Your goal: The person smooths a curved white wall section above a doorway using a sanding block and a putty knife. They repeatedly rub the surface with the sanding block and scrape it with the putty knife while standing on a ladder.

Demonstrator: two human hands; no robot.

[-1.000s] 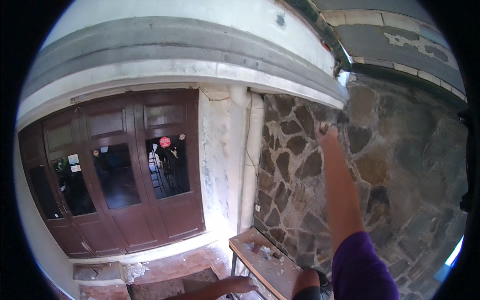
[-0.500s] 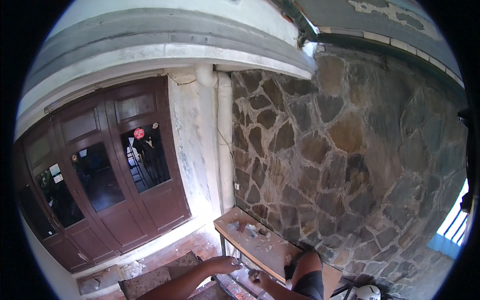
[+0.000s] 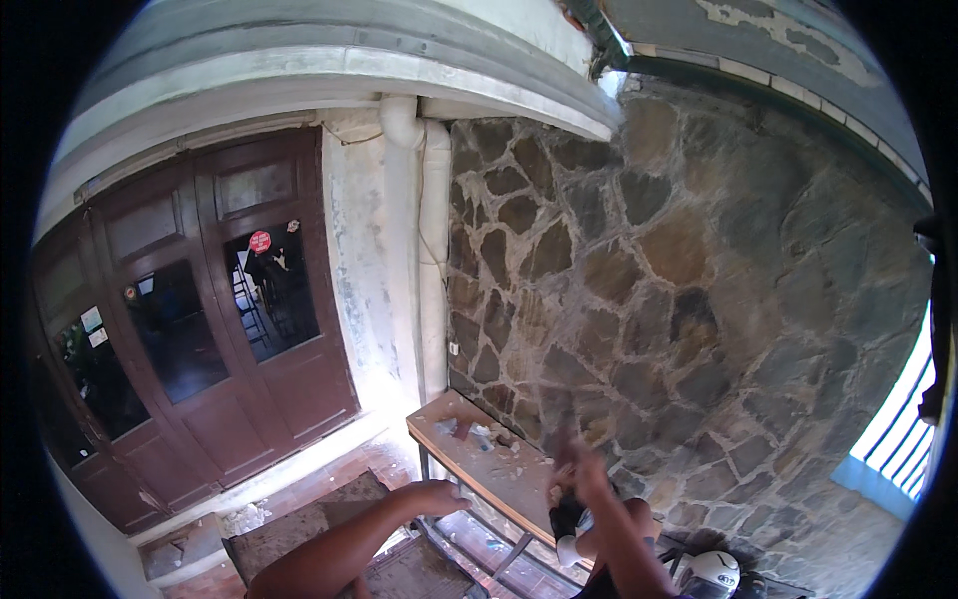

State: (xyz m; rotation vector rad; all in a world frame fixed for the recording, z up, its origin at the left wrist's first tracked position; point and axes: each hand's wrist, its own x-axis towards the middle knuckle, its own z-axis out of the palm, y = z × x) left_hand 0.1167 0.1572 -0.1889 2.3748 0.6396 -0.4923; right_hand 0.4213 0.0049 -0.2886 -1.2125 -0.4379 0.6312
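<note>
The left hand (image 3: 439, 496) extends in from the lower left, its fingers drawn together and pointing right, just beside the front edge of the table (image 3: 504, 479) as seen from above. Whether these fingers are grasping something small or are released cannot be told. The right hand (image 3: 577, 469) is raised to the right of the left fingers, near the far end of the table and in front of the stone wall (image 3: 639, 339). Motion blur smears its fingers, so I cannot tell whether they are clenched, released or around something.

The table stretches between the two sets of fingers and up beyond the left ones. On it, pale broken fragments (image 3: 483, 436) lie scattered above and to the right of the left fingertips and to the left of the right fingers, apart from both hands. Dark metal bars (image 3: 514, 554) run below and to the right of the left fingers. A white helmet (image 3: 713, 572) sits low, well to the right of the right fingers. Brown doors (image 3: 289, 399) stand to the upper left of the left fingers.
</note>
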